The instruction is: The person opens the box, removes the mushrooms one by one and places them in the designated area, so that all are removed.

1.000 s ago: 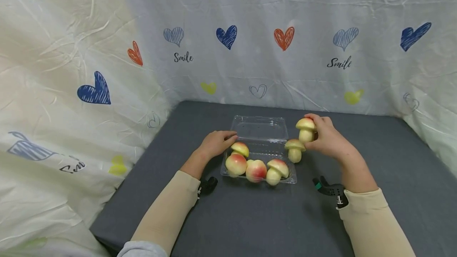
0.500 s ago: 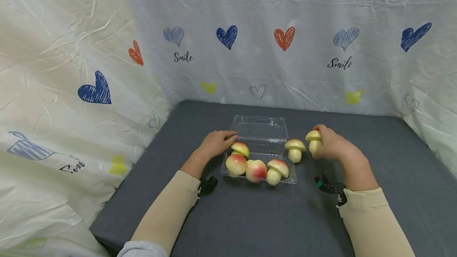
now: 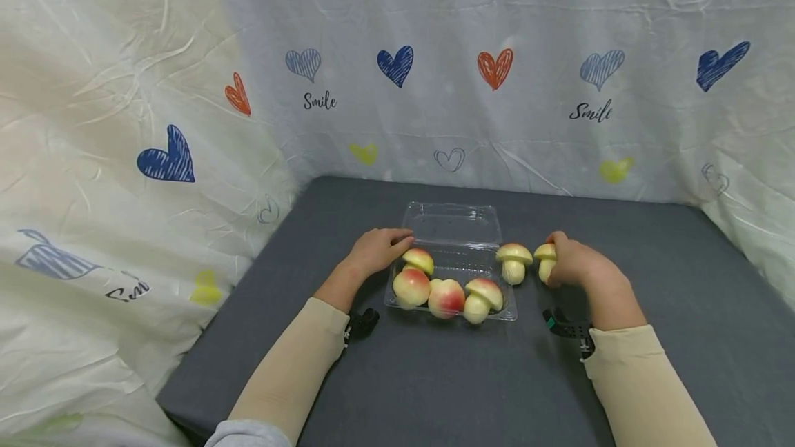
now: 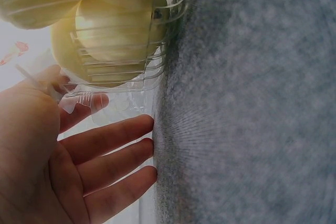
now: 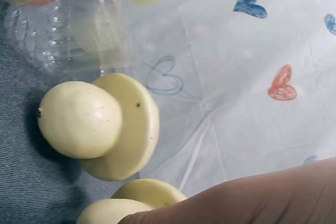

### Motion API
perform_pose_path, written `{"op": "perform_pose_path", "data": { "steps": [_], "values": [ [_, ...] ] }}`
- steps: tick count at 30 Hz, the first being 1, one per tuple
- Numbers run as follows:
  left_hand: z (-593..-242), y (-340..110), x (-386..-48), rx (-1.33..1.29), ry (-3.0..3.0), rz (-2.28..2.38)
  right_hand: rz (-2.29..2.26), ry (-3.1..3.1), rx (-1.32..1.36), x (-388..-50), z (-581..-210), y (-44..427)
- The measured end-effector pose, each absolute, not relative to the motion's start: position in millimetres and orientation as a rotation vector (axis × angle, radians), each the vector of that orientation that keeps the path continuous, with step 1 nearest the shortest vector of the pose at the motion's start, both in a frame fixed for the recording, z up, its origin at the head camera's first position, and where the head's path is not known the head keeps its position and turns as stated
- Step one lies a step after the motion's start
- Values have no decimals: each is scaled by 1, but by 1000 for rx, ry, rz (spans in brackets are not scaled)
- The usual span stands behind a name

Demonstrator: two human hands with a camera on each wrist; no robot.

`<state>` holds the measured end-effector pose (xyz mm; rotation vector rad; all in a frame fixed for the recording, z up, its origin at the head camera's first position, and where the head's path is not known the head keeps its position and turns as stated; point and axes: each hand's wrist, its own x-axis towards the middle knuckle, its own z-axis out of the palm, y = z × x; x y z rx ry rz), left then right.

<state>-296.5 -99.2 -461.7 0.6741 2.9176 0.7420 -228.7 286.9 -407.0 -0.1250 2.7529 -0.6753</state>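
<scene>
A clear plastic clamshell container (image 3: 456,259) lies open on the dark table in the head view. My left hand (image 3: 377,252) is at its left edge, thumb and forefinger about the rim; the other fingers extend to the tablecloth in the left wrist view. Inside, a toy mushroom (image 3: 419,260) stands at the left, with two rounded yellow-red pieces (image 3: 411,287) and another mushroom (image 3: 484,294) along the front. A toy mushroom (image 3: 513,262) stands just right of the container. Beside it, my right hand (image 3: 584,266) grips another mushroom (image 3: 546,261), partly hidden by the fingers, at table level.
The container's lid (image 3: 452,221) is folded back behind its base. A dark grey cloth (image 3: 435,385) covers the table. White sheeting (image 3: 546,12) printed with hearts hangs behind and to the left. Black camera mounts (image 3: 366,323) are strapped at both wrists.
The right hand has moved right and down with its mushroom, away from the standing mushroom and onto the table level. The left hand and container have stayed in place.
</scene>
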Motion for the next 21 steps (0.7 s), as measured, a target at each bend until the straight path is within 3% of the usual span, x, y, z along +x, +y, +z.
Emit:
{"op": "perform_pose_path", "data": {
  "steps": [21],
  "values": [
    [-462, -99, -297, 676, 2927, 742, -628, 2779, -134, -226, -400, 278]
  ]
}}
